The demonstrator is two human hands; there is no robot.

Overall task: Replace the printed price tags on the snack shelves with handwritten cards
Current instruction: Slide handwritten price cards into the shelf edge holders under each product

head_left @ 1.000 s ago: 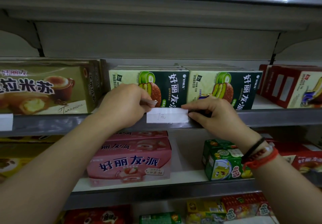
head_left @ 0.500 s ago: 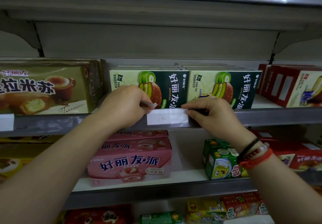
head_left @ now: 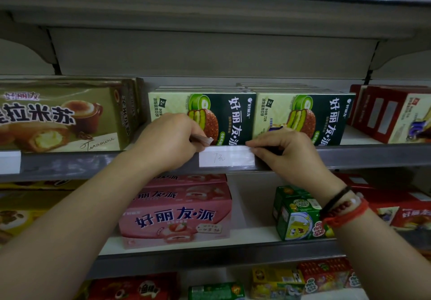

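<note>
A white handwritten card [head_left: 226,158] sits in the grey price rail [head_left: 373,155] of the middle shelf, below the green snack boxes [head_left: 205,117]. My right hand [head_left: 286,152] pinches the card's upper right corner against the rail. My left hand [head_left: 168,141] is closed at the card's left end and holds a thin stack of cards or tags [head_left: 203,139] that sticks out toward the card. Another white tag [head_left: 9,162] sits in the rail at the far left.
Brown tiramisu boxes [head_left: 60,117] stand left of the green ones, red boxes [head_left: 391,113] to the right. The shelf below carries pink boxes [head_left: 177,215] and small green cartons [head_left: 298,215]. More snacks fill the bottom shelf.
The card has settled a little more squarely into the rail. Both hands stay at its ends, with the right fingers shifted slightly along its top edge.
</note>
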